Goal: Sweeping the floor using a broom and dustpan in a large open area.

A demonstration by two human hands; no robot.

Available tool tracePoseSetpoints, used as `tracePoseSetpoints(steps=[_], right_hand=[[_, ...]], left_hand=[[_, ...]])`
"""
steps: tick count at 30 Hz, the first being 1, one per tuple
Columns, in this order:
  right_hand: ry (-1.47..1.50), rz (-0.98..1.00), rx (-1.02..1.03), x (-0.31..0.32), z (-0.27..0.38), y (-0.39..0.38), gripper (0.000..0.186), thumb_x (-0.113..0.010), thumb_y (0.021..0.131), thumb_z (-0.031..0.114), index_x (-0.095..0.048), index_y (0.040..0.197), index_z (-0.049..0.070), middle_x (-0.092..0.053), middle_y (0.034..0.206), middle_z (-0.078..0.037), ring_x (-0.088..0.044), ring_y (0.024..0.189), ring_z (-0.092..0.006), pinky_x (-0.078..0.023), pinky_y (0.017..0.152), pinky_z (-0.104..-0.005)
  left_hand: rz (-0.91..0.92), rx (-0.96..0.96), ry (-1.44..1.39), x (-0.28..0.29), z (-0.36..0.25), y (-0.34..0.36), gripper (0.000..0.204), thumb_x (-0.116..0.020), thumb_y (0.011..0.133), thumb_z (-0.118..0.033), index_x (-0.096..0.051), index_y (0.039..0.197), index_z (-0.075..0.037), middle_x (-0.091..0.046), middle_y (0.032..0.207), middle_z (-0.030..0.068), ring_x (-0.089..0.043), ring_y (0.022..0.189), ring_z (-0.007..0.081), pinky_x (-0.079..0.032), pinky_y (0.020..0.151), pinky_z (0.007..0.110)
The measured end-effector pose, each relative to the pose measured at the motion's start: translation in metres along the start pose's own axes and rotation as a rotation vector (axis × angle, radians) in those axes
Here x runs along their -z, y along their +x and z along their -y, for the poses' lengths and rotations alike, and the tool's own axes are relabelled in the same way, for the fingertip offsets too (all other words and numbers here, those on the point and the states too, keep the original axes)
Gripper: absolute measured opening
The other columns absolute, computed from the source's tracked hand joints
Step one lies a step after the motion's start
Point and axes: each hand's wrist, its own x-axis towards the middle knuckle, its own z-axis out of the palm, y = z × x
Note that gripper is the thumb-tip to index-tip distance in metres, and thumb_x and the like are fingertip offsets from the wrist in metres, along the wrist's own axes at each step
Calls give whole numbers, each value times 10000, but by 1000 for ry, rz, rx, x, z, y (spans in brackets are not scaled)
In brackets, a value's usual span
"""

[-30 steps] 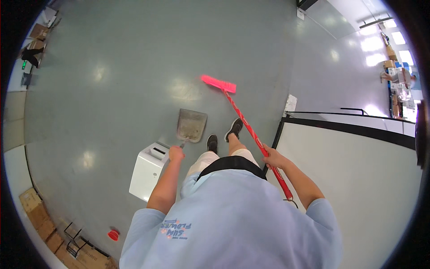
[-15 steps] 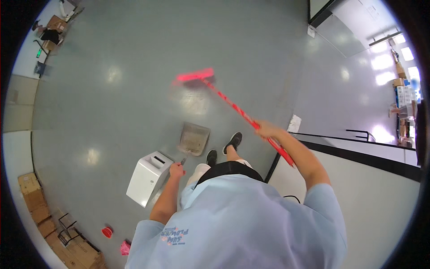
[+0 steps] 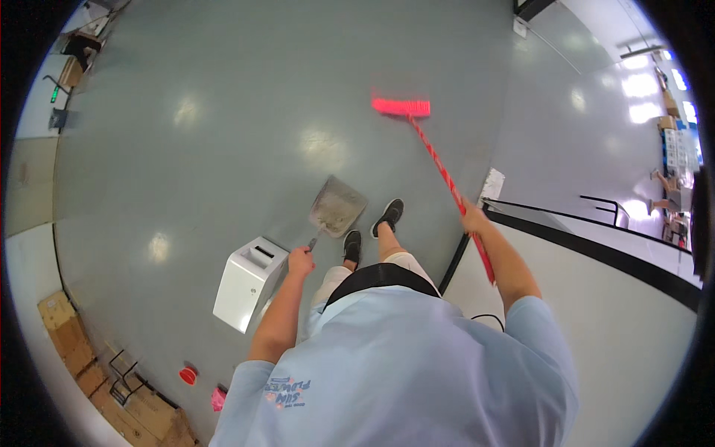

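Note:
A pink-red broom (image 3: 438,160) reaches out ahead of me, its bristled head toward the far floor. My right hand (image 3: 475,217) is closed round its handle, partway up from the lower end. On the left, my left hand (image 3: 301,261) grips the handle of a dustpan (image 3: 339,206). The pan looks greyish and dirty, and lies in front of my shoes, low at the floor. The broom head is apart from the pan, beyond it and to its right, slightly blurred by motion.
A white box-shaped appliance (image 3: 252,281) stands left of my left forearm. A white partition with a black edge (image 3: 596,261) runs along my right. Cardboard boxes (image 3: 130,402), a red container (image 3: 188,375) and a pink bag (image 3: 218,398) are at the lower left.
The broom head has swung to the right and a little farther away. My right hand has shifted right with it. The dustpan has turned and moved slightly right and forward with my left hand.

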Motion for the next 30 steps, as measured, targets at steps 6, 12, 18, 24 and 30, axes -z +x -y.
tracePoseSetpoints(steps=[6, 12, 18, 24, 30], right_hand=[[464, 251, -165, -68, 5, -152, 610, -462, 723, 27, -193, 1263, 117, -490, 619, -86, -509, 450, -169, -427, 369, -317], [686, 508, -148, -84, 42, -225, 649, -482, 745, 37, -179, 1308, 148, -434, 578, -18, -444, 439, -105, -392, 389, -251], [483, 694, -40, -38, 88, -258, 606, -464, 761, 61, -202, 1303, 125, -430, 539, -15, -434, 418, -96, -384, 394, -244], [529, 392, -19, -27, 65, -213, 632, -488, 746, 57, -189, 1301, 88, -433, 534, -18, -434, 398, -104, -381, 364, -244], [636, 178, -57, -51, 40, -152, 657, -505, 731, 26, -176, 1298, 75, -428, 548, -21, -428, 397, -104, -380, 356, -245]], left_hand=[[3, -44, 170, -3, 6, 28, 142, -516, 687, -84, -606, 776, -20, -595, 635, 142, -592, 560, 282, -476, 581, 347], [9, -81, 370, -12, 7, 43, 106, -573, 649, -102, -610, 724, -38, -594, 749, 155, -575, 729, 318, -461, 639, 381], [46, -87, 375, -5, 27, 61, 136, -610, 628, -123, -612, 737, -42, -596, 789, 144, -569, 774, 311, -457, 659, 379], [48, -108, 460, 2, -9, 32, 132, -585, 654, -123, -612, 751, -38, -592, 790, 156, -572, 768, 307, -453, 664, 378], [30, -211, 626, -3, 8, 27, 139, -557, 665, -104, -609, 760, -17, -591, 773, 174, -576, 762, 315, -455, 656, 382]])
